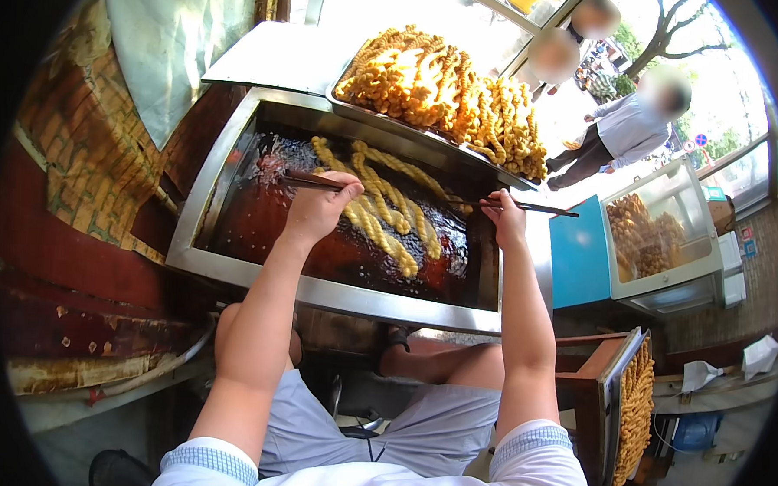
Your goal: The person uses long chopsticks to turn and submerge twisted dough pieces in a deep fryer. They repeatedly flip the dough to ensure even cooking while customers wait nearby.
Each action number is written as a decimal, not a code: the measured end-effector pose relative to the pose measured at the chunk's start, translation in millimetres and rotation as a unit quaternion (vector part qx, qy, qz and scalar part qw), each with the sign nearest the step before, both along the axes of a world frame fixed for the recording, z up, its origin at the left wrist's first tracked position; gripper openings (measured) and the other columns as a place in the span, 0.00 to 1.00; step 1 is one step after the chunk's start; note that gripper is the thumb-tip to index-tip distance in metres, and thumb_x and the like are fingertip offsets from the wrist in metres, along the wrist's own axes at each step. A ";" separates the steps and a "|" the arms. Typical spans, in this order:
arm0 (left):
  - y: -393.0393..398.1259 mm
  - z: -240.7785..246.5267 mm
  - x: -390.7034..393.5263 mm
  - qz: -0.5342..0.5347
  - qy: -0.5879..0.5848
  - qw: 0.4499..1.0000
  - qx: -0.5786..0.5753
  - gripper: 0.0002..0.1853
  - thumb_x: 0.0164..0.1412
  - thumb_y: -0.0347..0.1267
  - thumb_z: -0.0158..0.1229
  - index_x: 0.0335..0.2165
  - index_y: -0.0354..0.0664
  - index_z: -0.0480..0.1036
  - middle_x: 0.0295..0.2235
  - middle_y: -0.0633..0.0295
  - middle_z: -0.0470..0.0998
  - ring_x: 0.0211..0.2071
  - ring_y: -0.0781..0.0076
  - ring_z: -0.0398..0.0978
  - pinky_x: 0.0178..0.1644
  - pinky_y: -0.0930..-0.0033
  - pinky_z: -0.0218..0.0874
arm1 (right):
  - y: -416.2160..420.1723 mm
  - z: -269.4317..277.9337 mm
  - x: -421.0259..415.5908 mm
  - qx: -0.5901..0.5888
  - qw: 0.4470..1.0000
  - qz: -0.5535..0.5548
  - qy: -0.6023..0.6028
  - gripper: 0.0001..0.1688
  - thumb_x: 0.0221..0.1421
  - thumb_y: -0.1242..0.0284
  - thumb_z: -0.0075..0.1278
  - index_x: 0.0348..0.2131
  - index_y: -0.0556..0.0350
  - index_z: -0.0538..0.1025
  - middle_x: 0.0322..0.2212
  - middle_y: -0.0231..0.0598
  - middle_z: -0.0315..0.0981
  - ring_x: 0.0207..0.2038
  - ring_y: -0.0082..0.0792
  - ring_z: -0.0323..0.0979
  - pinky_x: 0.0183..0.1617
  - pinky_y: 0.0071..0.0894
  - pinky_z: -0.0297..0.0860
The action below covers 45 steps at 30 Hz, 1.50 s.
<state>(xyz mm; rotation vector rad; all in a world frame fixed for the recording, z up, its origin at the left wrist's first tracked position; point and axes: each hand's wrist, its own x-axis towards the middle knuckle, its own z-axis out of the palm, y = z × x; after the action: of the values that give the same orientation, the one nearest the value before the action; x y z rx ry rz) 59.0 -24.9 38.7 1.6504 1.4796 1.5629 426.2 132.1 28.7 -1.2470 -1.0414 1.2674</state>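
Note:
A rectangular metal fryer (399, 305) of dark oil (259, 237) stands in front of my knees. Several yellow twisted dough sticks (381, 190) float in it, with small bubbles thickest towards the far left. Over the oil's left half, my left hand (319, 207) grips dark chopsticks (304, 179) whose ends point left. My right hand (507, 219) is above the fryer's right rim and holds a long dark stick, apparently a chopstick (550, 211). Its inner end reaches left over the oil near the end of one dough stick; whether they touch I cannot tell.
Behind the fryer, a metal tray (426, 137) is heaped with browned dough twists (435, 82). A glass-fronted case (663, 222) with more twists stands at right, above another filled tray (632, 410). A person (631, 130) stands outside; two more are nearby.

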 end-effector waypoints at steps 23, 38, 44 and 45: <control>3.0 -8.9 4.5 -0.066 -0.058 0.994 -0.063 0.10 0.60 0.34 0.60 0.31 0.37 0.79 0.19 0.64 0.76 0.23 0.77 0.71 0.28 0.72 0.60 | -70.5 -37.6 -38.9 0.146 0.989 0.007 0.005 0.14 0.66 0.66 0.46 0.38 0.60 0.75 0.35 0.43 0.77 0.38 0.35 0.78 0.41 0.32 0.75; 2.2 1.7 10.8 0.018 -0.022 0.999 -0.032 0.09 0.59 0.33 0.59 0.31 0.38 0.78 0.22 0.63 0.77 0.25 0.73 0.73 0.30 0.69 0.61 | -56.1 -33.1 -19.9 0.112 0.992 -0.046 0.028 0.15 0.67 0.66 0.44 0.34 0.59 0.75 0.29 0.39 0.76 0.34 0.32 0.78 0.38 0.26 0.74; 1.1 4.2 15.3 0.008 -0.003 0.998 -0.057 0.08 0.59 0.32 0.60 0.30 0.37 0.78 0.23 0.61 0.77 0.26 0.71 0.74 0.31 0.69 0.62 | -57.3 -28.5 -9.9 0.083 0.993 -0.064 0.057 0.14 0.66 0.68 0.44 0.32 0.59 0.75 0.28 0.39 0.76 0.32 0.33 0.78 0.35 0.28 0.75; -0.6 6.4 14.8 0.013 0.007 0.998 -0.057 0.08 0.59 0.32 0.60 0.30 0.37 0.78 0.23 0.61 0.77 0.26 0.71 0.74 0.31 0.69 0.62 | -58.3 -25.8 -10.0 0.087 0.993 -0.053 0.066 0.13 0.66 0.68 0.44 0.33 0.59 0.75 0.29 0.39 0.75 0.33 0.32 0.78 0.35 0.28 0.75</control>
<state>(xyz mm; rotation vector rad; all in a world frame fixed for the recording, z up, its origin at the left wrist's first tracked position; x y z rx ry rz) 73.8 -25.5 45.1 1.5866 1.5722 1.4549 416.1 73.8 2.8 -1.0581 -0.9565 1.1375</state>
